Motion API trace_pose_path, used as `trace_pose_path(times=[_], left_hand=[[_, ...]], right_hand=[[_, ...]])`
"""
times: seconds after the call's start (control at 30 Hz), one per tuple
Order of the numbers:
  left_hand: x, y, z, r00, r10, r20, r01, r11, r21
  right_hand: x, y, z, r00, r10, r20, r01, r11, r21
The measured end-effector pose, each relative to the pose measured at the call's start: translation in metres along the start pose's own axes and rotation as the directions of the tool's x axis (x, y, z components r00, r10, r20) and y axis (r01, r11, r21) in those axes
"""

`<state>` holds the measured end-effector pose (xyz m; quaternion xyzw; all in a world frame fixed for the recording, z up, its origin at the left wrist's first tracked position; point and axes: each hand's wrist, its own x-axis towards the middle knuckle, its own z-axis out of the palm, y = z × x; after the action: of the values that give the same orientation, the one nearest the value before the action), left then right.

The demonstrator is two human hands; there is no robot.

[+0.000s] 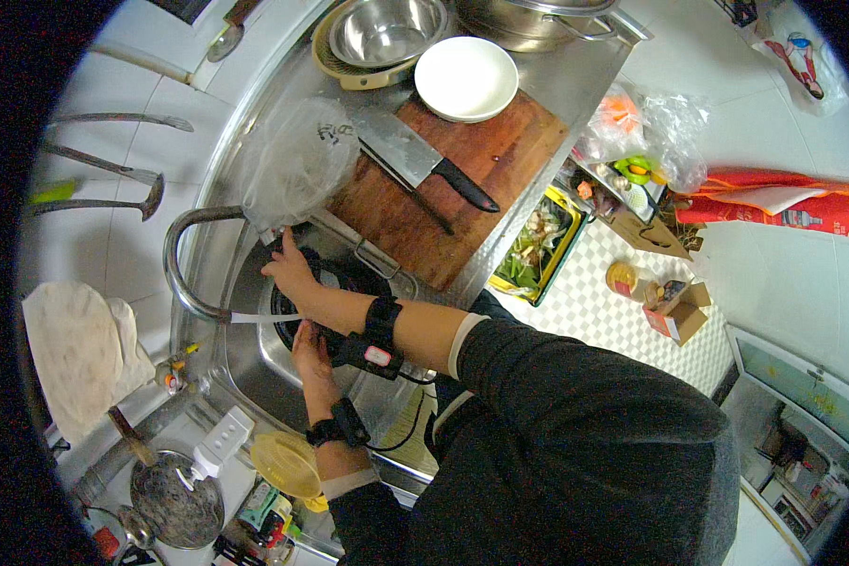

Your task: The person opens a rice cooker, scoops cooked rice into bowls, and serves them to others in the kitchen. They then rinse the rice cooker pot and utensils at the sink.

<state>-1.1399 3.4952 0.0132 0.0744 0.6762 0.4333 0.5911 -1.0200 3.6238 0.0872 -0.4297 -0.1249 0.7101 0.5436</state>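
Water runs from the curved metal faucet point(184, 265) over a dark round pan or pot point(354, 278) in the stainless steel sink point(244, 354). My right hand point(296, 276) reaches across the stream to the base of the faucet, beside a bulging clear plastic bag point(297, 163); its thumb and a finger are spread. My left hand point(312, 350) is at the near edge of the dark vessel, just below the stream; its fingertips are partly hidden, so its hold on the vessel is unclear. Both wrists wear black straps with small boxes.
A cleaver point(410, 152) lies on a wooden cutting board point(502, 152), with a white bowl point(466, 79) at its far edge. Steel bowls point(388, 32) stand behind. A yellow colander point(286, 463) and a lidded pan point(177, 499) are left of the sink.
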Motion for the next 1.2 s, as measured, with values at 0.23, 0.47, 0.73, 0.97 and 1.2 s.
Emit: trace_pose_path(times=[0.23,0.47,0.73,0.97,1.2], left_hand=[[-0.043,-0.019,0.006,0.938,0.346,-0.030,-0.313,0.881,0.355],[-0.094,-0.039,0.006,0.438,0.867,0.239,-0.397,-0.052,0.916],[-0.208,-0.117,-0.012,0.943,0.253,0.216,-0.262,0.167,0.951],[-0.365,-0.342,-0.138,0.859,0.479,-0.180,-0.327,0.784,0.528],[-0.590,-0.650,-0.120,0.877,0.019,-0.480,-0.086,0.989,-0.117]], right_hand=[[0.019,-0.022,0.002,0.951,-0.012,0.307,-0.022,0.994,0.107],[0.025,-0.010,-0.077,0.815,0.318,0.485,0.090,0.757,-0.648],[-0.071,0.007,-0.166,0.762,0.504,0.407,0.519,-0.098,-0.849],[-0.097,0.014,-0.143,0.486,0.321,0.813,0.850,-0.392,-0.353],[-0.212,0.091,-0.180,0.418,0.543,0.728,0.885,-0.060,-0.463]])
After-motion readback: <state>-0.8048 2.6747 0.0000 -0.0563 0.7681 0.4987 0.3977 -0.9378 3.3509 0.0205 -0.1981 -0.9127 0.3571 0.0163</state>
